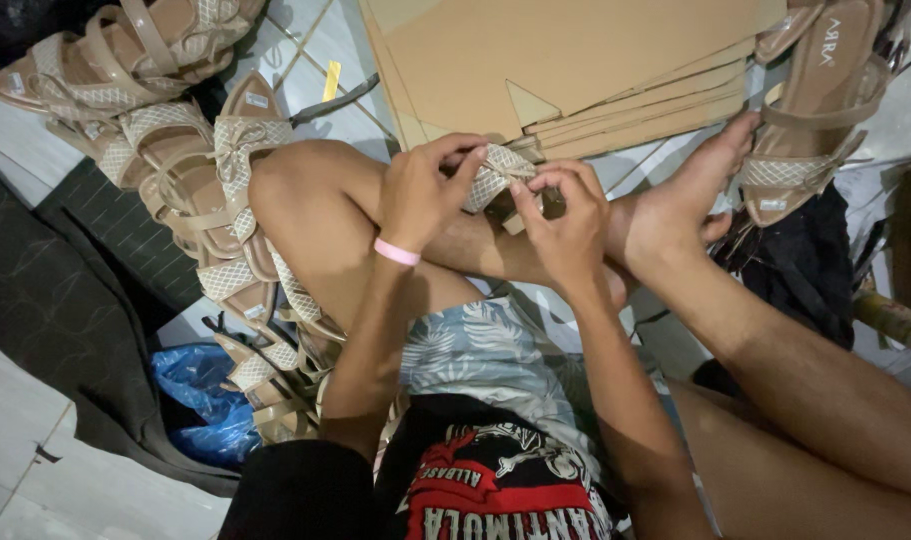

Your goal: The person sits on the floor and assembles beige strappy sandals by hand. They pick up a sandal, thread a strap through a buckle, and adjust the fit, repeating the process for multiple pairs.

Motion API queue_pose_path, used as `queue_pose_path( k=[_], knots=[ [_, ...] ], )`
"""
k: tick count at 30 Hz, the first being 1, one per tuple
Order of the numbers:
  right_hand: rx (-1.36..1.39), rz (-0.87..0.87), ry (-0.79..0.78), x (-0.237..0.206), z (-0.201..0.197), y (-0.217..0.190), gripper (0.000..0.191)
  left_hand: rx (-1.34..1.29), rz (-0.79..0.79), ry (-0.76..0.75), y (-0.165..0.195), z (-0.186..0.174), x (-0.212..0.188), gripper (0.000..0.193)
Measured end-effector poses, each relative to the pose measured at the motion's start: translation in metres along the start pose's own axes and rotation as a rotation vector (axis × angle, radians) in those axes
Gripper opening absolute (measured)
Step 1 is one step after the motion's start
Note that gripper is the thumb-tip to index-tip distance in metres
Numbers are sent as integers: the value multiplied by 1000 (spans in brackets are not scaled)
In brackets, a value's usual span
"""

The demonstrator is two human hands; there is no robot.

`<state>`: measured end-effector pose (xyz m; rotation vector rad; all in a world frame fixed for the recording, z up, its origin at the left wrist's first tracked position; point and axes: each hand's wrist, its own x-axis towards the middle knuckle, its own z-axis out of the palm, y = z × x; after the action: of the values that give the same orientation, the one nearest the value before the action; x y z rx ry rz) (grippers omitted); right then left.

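Near the middle of the frame, slightly above centre, both hands meet over a beige sandal strap (497,175) with a white diamond-lattice pattern. The left hand (420,195), with a pink band (396,252) round its wrist, pinches the strap's left end between thumb and curled fingers; the right hand (565,215) grips the strap's right end, its fingers bent tight about it, so that the strap runs between the two hands and is partly hidden by them. The hands rest just above the person's bent knee (305,190) and crossed shin, with a bare foot (675,205) stretching toward the upper right. Behind the hands, across the upper middle of the frame, lies a stack of flat brown cardboard sheets (575,60), their edges fanned out. In the upper right a single beige sandal (820,110) with the same lattice band lies against the toes of the foot, over dark cloth (800,270). Down the left side, from the upper left corner to the lower centre-left, runs a heap of like sandals (175,150), piled one over another beside the knee. Below that heap a crumpled blue plastic bag (200,400) lies on a dark mat (65,300), with pale floor tiles (35,470) in the lower left corner. The person wears leaf-printed shorts (485,360) and a black shirt with a red and white print (495,480).
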<state>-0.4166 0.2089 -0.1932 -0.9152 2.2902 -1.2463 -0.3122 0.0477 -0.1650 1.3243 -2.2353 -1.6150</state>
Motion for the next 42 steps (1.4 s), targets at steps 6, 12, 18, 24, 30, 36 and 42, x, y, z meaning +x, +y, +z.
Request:
queue_pose_path(
  k=[6,12,18,24,30,36,42],
  knots=[
    [-43,-5,3,0,6,-1,17,346,341,-73,8,-21,20,15],
    [-5,21,9,1,10,1,14,446,442,-273,4,-18,56,12],
    [7,68,50,3,11,-4,12,566,521,-468,10,-12,81,9],
    [71,190,68,2,13,-3,20,589,519,-524,12,-11,90,7],
    [148,265,57,5,20,-2,22,545,570,-473,7,-14,87,6],
    [257,507,36,6,25,-4,22,578,525,-496,3,-9,92,7],
    [39,71,56,-6,19,-7,20,502,674,-82,7,-34,81,7]
  ],
)
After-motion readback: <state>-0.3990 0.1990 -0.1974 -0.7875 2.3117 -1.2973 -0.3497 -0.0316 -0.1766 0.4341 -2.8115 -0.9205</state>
